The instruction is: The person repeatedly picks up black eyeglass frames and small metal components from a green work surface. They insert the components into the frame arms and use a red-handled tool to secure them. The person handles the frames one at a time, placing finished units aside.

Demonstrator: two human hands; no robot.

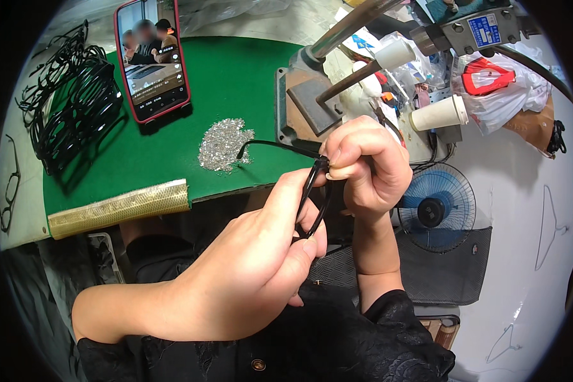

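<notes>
Just past the table's near edge I hold a black eyeglass frame (307,191). My left hand (248,274) is wrapped round its front, fingers and thumb closed on the rims. One temple arm (279,146) sticks out to the left, over the green mat. At the hinge corner my right hand (374,169) pinches with thumb and forefinger against the frame; anything small between those fingertips is hidden. A heap of tiny silver metal pieces (224,146) lies on the mat just beyond the temple's tip.
A pile of black eyeglass frames (76,108) sits at the left. A red-cased phone (154,70) stands on the green mat (235,63). A gold textured strip (118,207) lines the near edge. On the right are a bench press (309,105), a paper cup (439,114) and a blue fan (434,207).
</notes>
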